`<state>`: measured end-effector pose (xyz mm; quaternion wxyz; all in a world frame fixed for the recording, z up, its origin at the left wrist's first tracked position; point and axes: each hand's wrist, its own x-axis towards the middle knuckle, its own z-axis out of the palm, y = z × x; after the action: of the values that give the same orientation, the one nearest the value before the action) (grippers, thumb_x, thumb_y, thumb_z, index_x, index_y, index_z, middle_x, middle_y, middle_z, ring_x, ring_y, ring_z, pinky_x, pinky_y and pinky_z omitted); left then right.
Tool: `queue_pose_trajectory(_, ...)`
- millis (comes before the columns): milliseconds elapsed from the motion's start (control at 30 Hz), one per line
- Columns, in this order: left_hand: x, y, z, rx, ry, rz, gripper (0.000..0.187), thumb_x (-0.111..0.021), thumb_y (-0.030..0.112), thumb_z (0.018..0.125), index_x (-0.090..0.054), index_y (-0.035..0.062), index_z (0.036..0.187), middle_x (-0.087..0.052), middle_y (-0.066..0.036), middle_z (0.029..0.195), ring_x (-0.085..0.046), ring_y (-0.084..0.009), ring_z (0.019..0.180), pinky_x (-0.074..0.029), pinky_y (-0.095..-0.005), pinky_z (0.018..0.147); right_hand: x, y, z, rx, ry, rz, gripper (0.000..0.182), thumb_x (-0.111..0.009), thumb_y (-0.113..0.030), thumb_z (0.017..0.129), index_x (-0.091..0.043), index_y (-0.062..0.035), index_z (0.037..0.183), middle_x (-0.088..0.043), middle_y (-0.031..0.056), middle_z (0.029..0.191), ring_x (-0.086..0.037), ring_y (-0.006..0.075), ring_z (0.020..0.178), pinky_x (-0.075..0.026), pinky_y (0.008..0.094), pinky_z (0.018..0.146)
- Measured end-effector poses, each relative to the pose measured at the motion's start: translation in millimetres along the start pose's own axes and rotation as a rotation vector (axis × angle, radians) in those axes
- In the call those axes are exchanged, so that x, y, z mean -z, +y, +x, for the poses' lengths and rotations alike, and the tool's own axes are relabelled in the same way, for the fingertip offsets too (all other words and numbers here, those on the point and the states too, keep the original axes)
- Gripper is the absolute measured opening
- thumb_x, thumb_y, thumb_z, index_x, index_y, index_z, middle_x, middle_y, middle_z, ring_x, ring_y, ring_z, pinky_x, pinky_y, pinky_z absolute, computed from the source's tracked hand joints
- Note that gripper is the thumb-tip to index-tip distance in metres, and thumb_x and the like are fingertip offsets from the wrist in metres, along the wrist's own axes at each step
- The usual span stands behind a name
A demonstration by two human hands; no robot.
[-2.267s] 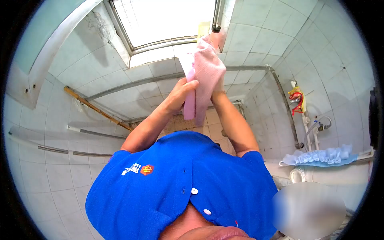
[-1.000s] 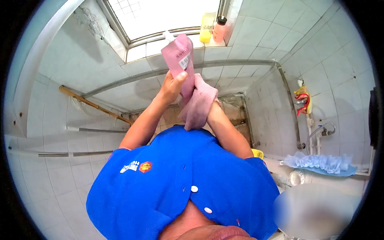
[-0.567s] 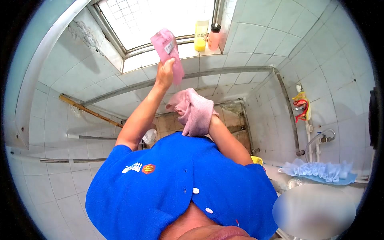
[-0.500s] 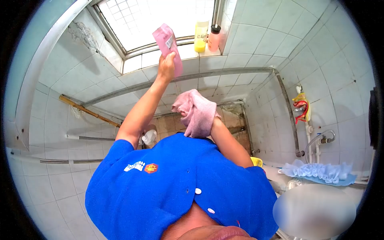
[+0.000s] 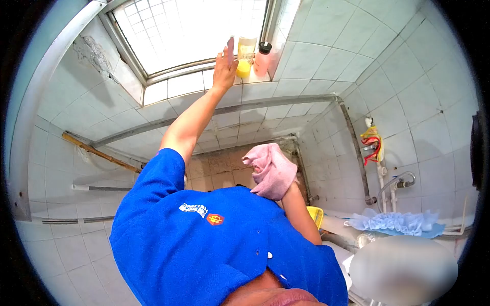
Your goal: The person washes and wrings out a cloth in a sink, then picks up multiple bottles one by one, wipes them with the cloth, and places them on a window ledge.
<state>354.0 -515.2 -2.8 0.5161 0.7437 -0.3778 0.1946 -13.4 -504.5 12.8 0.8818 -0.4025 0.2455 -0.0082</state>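
"Where's the pink pouch?"
"Up against the bright window, in the left hand, seen nearly edge-on. I can't tell whether it touches the windowsill."
"And that grip?"
"Clamped on the pouch, near the yellow bottle."
"What about the right hand?"
"It's wrapped in the pink cloth, low by the blue shirt. The folds hide its grip, so I can't tell."
"Anything beside the yellow bottle?"
"A black-capped pink bottle, standing on the sill."
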Motion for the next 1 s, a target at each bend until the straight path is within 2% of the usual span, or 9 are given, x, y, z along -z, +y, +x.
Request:
queue_pose_trajectory(300,12.3,11.6,-22.6,0.179,-0.017,0.145,0.082,-0.070,0.035,0.080,-0.029,0.0033,0.144,-0.051,-0.020,0.128,-0.046,-0.0343,0.121,-0.041,-0.0428,0.099,-21.4,-13.0,-17.5,0.045,-0.049,0.044,0.033,-0.039,-0.035,0.100,-0.057,-0.0080,0.101,-0.066,0.0053,0.089,-0.054,0.0123,0.071,-0.044,0.0234,0.062)
queue_pose_trajectory(433,59.9,86.4,-93.6,0.448,-0.137,-0.310,0.060,-0.067,0.028,0.086,-0.046,-0.0011,0.134,-0.057,-0.019,0.125,-0.052,-0.0320,0.120,-0.040,-0.0414,0.102,-16.0,-1.4,-9.9,0.330,-0.036,-0.189,0.024,-0.047,-0.018,0.092,-0.051,-0.0046,0.112,-0.058,0.0046,0.102,-0.051,0.0145,0.089,-0.044,0.0260,0.083)
queue_pose_trajectory(500,71.6,127.2,-154.7,0.471,-0.304,-0.493,0.052,-0.062,0.024,0.090,-0.048,-0.0007,0.133,-0.056,-0.019,0.127,-0.050,-0.0319,0.122,-0.037,-0.0412,0.105,17.3,32.4,36.5,0.358,-0.007,0.203,0.028,-0.047,-0.022,0.091,-0.050,-0.0071,0.115,-0.057,0.0042,0.107,-0.051,0.0171,0.096,-0.042,0.0318,0.087)
queue_pose_trajectory(567,66.4,153.5,-225.8,0.090,-0.513,-0.328,0.046,-0.061,0.022,0.090,-0.052,-0.0004,0.130,-0.056,-0.018,0.129,-0.049,-0.0318,0.124,-0.036,-0.0416,0.106,2.0,45.1,31.5,0.276,0.025,0.331,0.026,-0.043,-0.025,0.094,-0.053,-0.0067,0.110,-0.058,0.0056,0.104,-0.053,0.0204,0.097,-0.044,0.0341,0.089)
queue_pose_trajectory(733,102.4,168.6,-282.8,0.138,-0.529,-0.080,0.039,-0.063,0.021,0.088,-0.059,0.0034,0.123,-0.055,-0.018,0.132,-0.049,-0.0327,0.127,-0.037,-0.0423,0.106,8.3,67.3,69.5,0.076,-0.064,0.391,0.042,-0.034,-0.038,0.100,-0.057,-0.0028,0.105,-0.062,0.0102,0.101,-0.059,0.0245,0.090,-0.052,0.0389,0.081)
queue_pose_trajectory(833,128.8,144.1,-304.5,0.274,-0.558,-0.193,0.034,-0.063,0.019,0.088,-0.062,0.0043,0.119,-0.061,-0.018,0.122,-0.057,-0.0335,0.117,-0.044,-0.0410,0.100,37.2,88.7,103.5,-0.105,-0.053,0.540,0.022,-0.044,-0.026,0.095,-0.056,-0.0085,0.097,-0.057,0.0046,0.096,-0.053,0.0168,0.093,-0.045,0.0334,0.084)
queue_pose_trajectory(867,135.1,142.5,-310.3,0.336,-0.528,-0.196,0.031,-0.063,0.017,0.088,-0.064,0.0035,0.116,-0.064,-0.017,0.114,-0.062,-0.0326,0.107,-0.048,-0.0395,0.094,-5.9,63.9,71.0,-0.043,0.130,0.421,0.011,-0.047,-0.020,0.093,-0.053,-0.0103,0.092,-0.051,0.0021,0.091,-0.050,0.0139,0.089,-0.041,0.0315,0.084)
queue_pose_trajectory(933,148.5,138.6,-330.6,0.630,-0.569,-0.242,0.032,-0.063,0.018,0.089,-0.063,0.0023,0.117,-0.065,-0.015,0.114,-0.063,-0.0269,0.106,-0.049,-0.0363,0.091,-19.3,39.3,37.2,0.835,0.122,-1.340,0.029,-0.052,-0.019,0.082,-0.054,-0.0040,0.106,-0.052,0.0115,0.108,-0.051,0.0268,0.104,-0.040,0.0349,0.095)
queue_pose_trajectory(1000,157.8,123.3,-372.3,0.785,-0.609,-0.268,0.033,-0.062,0.019,0.090,-0.062,0.0012,0.118,-0.065,-0.013,0.114,-0.063,-0.0212,0.104,-0.050,-0.0331,0.089,-11.9,70.8,20.0,0.755,0.053,-1.320,0.036,-0.056,-0.019,0.076,-0.053,-0.0044,0.109,-0.052,0.0105,0.111,-0.050,0.0257,0.104,-0.041,0.0336,0.095)
